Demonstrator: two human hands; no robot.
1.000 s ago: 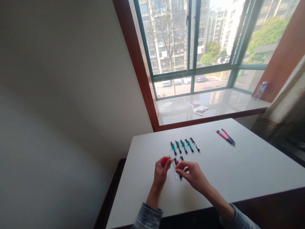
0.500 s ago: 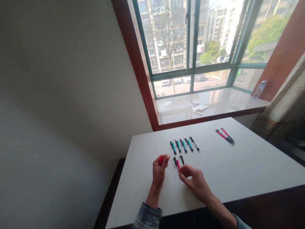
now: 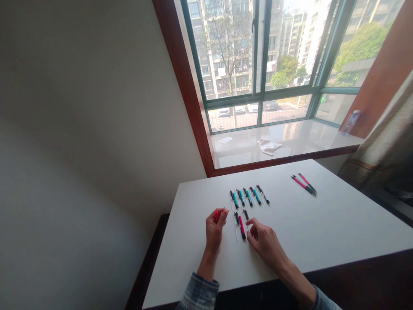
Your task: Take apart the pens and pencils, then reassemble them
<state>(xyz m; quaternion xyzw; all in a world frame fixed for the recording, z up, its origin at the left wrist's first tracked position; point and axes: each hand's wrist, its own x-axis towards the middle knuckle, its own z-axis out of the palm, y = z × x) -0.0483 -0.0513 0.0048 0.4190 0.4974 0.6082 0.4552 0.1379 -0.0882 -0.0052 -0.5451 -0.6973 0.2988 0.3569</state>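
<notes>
My left hand [image 3: 215, 228] is closed around a red pen barrel [image 3: 216, 214], its end showing between the fingers; a tiny piece at the fingertips is too small to name. Over the table to the right, my right hand [image 3: 264, 241] pinches the lower end of a thin pen refill [image 3: 248, 227], beside a short black pen part [image 3: 246, 214]. Between the hands lie a red pen barrel with a black grip [image 3: 241, 228], a black clip part [image 3: 237, 218] and another thin refill [image 3: 236, 232].
Behind the hands is a row of taken-apart pens with teal barrels [image 3: 249, 198] and black parts. Several red and black pens [image 3: 303, 184] lie at the back right of the white table [image 3: 309, 228]. A cloth [image 3: 269, 146] and a bottle [image 3: 350, 123] are on the windowsill.
The thin refill that stretched between both hands has come away from my left hand. My right hand has carried it slightly right, beside the short black part. My left hand stays almost in place.
</notes>
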